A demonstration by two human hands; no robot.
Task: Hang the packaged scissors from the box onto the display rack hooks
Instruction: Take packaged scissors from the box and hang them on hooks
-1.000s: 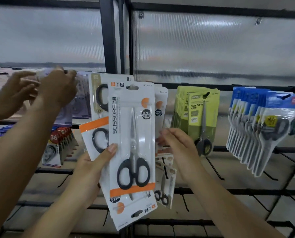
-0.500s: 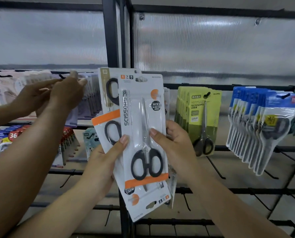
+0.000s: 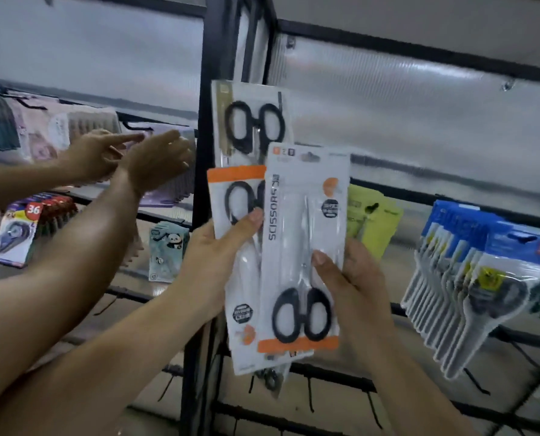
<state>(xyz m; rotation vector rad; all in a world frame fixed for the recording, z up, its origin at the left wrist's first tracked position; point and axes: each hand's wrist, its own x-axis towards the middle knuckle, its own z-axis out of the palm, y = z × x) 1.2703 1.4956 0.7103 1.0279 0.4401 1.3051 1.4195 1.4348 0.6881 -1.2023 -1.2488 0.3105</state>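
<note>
My left hand grips a fan of white-and-orange scissors packs, thumb pressed on their fronts. My right hand pinches the front pack of black-handled scissors by its right edge, thumb on the clear blister. That pack stands upright before the rack. Another pack with black handles rises behind at the top. Black rack bars and bare hooks run below my hands.
Another person's two hands reach into the packs hanging on the left rack. Green scissors packs and a row of blue ones hang to the right. A black upright post divides the racks. Correction tape packs hang low left.
My right hand has taken the front pack by its right edge and shifted it right, apart from the fan. The view has swung closer and tilted. The other person's hands moved right.
</note>
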